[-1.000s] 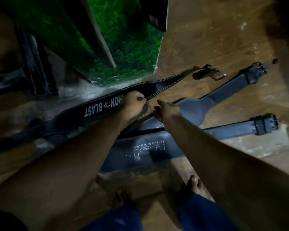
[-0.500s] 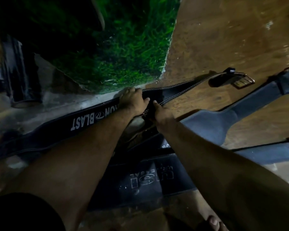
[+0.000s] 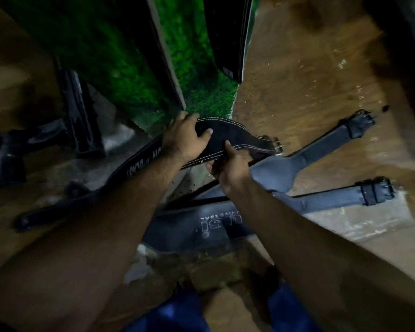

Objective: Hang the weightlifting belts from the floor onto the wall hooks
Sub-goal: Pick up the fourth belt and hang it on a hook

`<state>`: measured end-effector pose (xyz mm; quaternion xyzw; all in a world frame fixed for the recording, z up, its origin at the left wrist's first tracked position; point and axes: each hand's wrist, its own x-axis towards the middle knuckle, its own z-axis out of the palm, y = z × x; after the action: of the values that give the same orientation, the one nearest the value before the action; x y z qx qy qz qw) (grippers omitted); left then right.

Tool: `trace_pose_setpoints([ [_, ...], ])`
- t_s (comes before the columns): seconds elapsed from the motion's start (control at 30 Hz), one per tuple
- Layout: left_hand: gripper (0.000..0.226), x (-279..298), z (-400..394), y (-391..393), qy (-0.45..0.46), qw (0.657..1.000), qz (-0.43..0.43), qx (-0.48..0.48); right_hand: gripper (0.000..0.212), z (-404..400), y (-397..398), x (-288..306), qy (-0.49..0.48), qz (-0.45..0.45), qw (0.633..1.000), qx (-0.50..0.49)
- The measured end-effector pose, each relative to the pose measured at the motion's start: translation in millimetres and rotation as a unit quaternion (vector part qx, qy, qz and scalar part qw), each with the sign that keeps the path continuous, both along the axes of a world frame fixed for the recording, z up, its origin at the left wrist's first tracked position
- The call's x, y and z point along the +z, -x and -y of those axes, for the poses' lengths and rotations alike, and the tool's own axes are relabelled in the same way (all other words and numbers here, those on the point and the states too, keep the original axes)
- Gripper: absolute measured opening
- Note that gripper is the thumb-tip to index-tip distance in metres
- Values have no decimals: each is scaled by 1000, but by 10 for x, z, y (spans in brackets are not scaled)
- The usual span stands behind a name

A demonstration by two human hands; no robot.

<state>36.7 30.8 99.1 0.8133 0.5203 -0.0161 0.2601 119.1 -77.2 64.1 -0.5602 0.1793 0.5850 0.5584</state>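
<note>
1. both hands hold the stitched black belt (image 3: 235, 137) at frame centre: the left hand (image 3: 185, 137) is clamped over its wide part, and the right hand (image 3: 228, 164) pinches its lower edge.
2. the belt's metal buckle (image 3: 277, 146) points right, raised off the floor (image 3: 297, 80).
3. its lettered tail runs down-left to the floor.
4. two grey belts (image 3: 297, 161) lie on the floor, centre to right, with buckles at the right.
5. green turf panel (image 3: 130, 68) fills the upper centre.
</note>
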Motion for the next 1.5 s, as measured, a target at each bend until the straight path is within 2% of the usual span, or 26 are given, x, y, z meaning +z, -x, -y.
trace_pose_setpoints([
  [0.23,53,1644,192,269,57,995,65,51,30,242,172,1727,11,27,999,23],
  [0.37,40,2642,357,526,96,987,95,82,32,435,336,2823,24,65,996,48],
  [0.47,36,3470,438,725,115,977,137,118,42,495,410,3695,26,97,993,65],
  [0.6,39,4598,516,943,95,960,213,153,36,499,460,4805,-36,126,984,123],
  [0.73,48,5459,649,1046,75,950,257,158,28,545,422,5683,-100,136,977,128],
  [0.87,38,6343,842,1043,106,926,310,189,38,627,349,6522,-158,172,955,181],
  [0.97,19,6908,1019,952,166,877,392,223,41,668,332,6990,-197,241,924,223],
  [1.1,22,7373,1279,978,140,851,461,208,58,724,248,7562,-254,290,897,218],
  [1.2,15,7537,1472,1029,127,842,491,183,44,711,141,7897,-291,312,877,222],
  [1.27,18,7694,1598,1002,126,828,512,190,42,709,143,8055,-319,328,855,245],
  [1.33,37,7881,1627,985,144,798,531,246,29,735,187,8190,-354,338,828,274],
  [1.4,50,8089,1567,1005,203,755,540,312,19,770,212,8314,-399,322,803,303],
  [1.47,43,8313,1521,1003,235,741,533,334,23,808,212,8423,-430,316,780,327],
  [1.5,34,8422,1533,977,224,743,536,331,33,825,208,8465,-438,316,771,337],
])
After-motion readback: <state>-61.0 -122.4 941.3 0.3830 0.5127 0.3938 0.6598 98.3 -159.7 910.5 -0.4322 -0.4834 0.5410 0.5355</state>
